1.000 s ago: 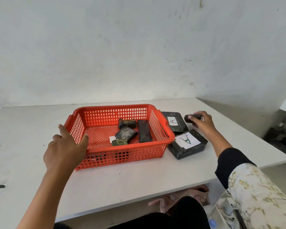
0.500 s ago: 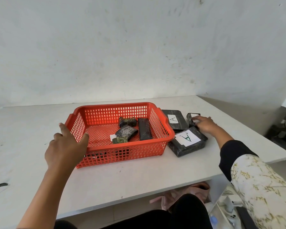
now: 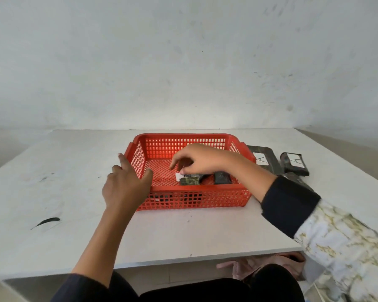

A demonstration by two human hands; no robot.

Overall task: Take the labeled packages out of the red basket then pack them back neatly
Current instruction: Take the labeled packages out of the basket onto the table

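The red basket [image 3: 196, 198] stands mid-table. Inside it lie a small dark-green package [image 3: 190, 181] with a white label at its left end and a black package [image 3: 222, 177]; others are hidden under my right hand [image 3: 201, 159]. That hand hovers inside the basket, its fingers apart and curled down, the tips at the small package, which still lies flat. My left hand [image 3: 127, 186] grips the basket's front-left corner, thumb inside the rim. Right of the basket lie a flat package labeled A [image 3: 262, 159], a smaller one labeled A [image 3: 295, 163], and a third [image 3: 298, 180] mostly behind my forearm.
The white table [image 3: 74, 203] runs back to a white wall. A black smear [image 3: 45, 222] marks the table's left front. The table's front edge is close to my body, and a pink cloth [image 3: 247, 265] lies below it. The right table edge is just past the outer packages.
My right hand let go of the small package at the right and swung left into the basket. That package now lies on the table. The left hand stayed on the basket corner.
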